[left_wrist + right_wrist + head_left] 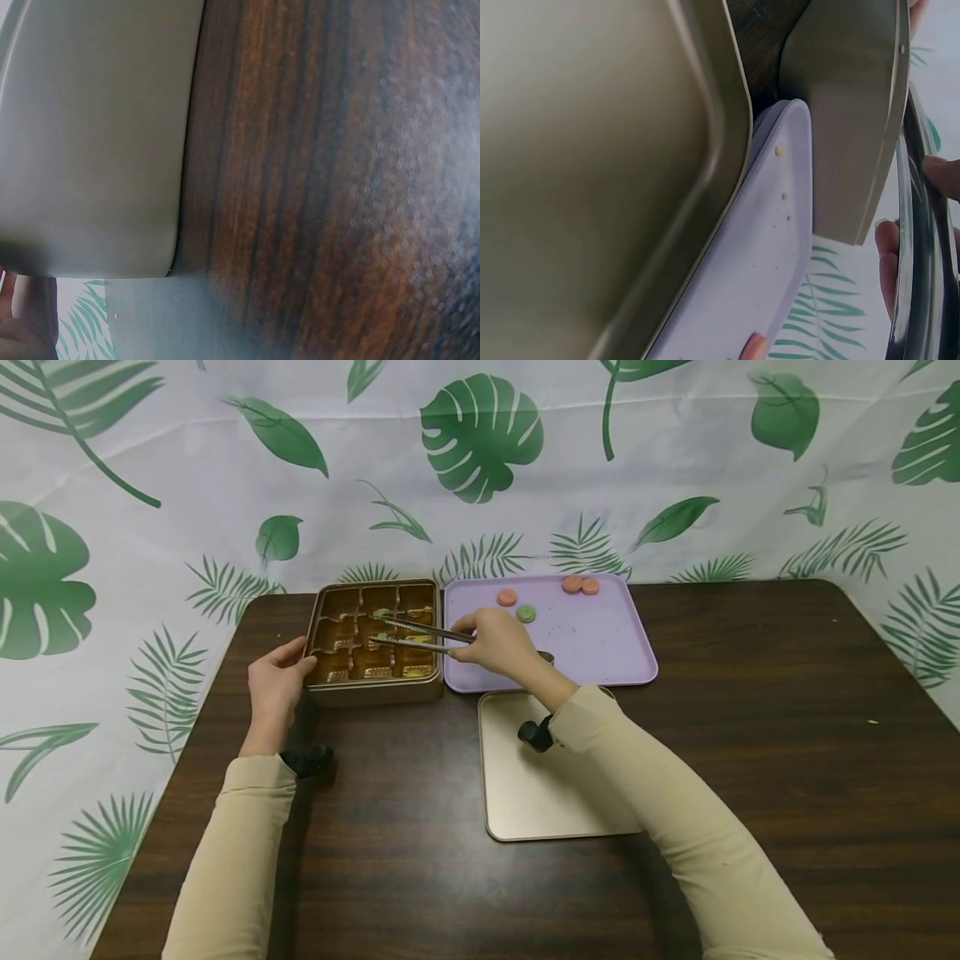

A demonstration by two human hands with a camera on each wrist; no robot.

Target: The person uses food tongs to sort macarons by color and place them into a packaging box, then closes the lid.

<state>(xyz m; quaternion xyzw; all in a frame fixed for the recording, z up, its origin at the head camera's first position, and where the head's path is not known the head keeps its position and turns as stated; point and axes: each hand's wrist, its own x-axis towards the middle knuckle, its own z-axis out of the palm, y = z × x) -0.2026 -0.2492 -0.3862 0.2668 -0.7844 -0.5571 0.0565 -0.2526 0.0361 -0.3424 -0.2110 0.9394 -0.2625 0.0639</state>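
Currently, your right hand [498, 645] is pinching metal tongs [435, 630], their tips standing apart over the compartmented box [375, 694], left of centre in the head view. Your left hand [273, 685] is holding the box's left edge, fingers partly bent. Orange rounds [507, 597] are lying on the lilac tray [600, 647], upper right of centre.

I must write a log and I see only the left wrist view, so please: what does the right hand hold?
Observer: The right hand holds metal tongs.
Operator: Thank you. What can be seen on the lilac tray?
Observer: In the head view, three pinkish round pieces and a green one show on the lilac tray.
Operator: And is something in front of it?
Observer: Yes, a flat gold tray, partly hidden by the right arm.
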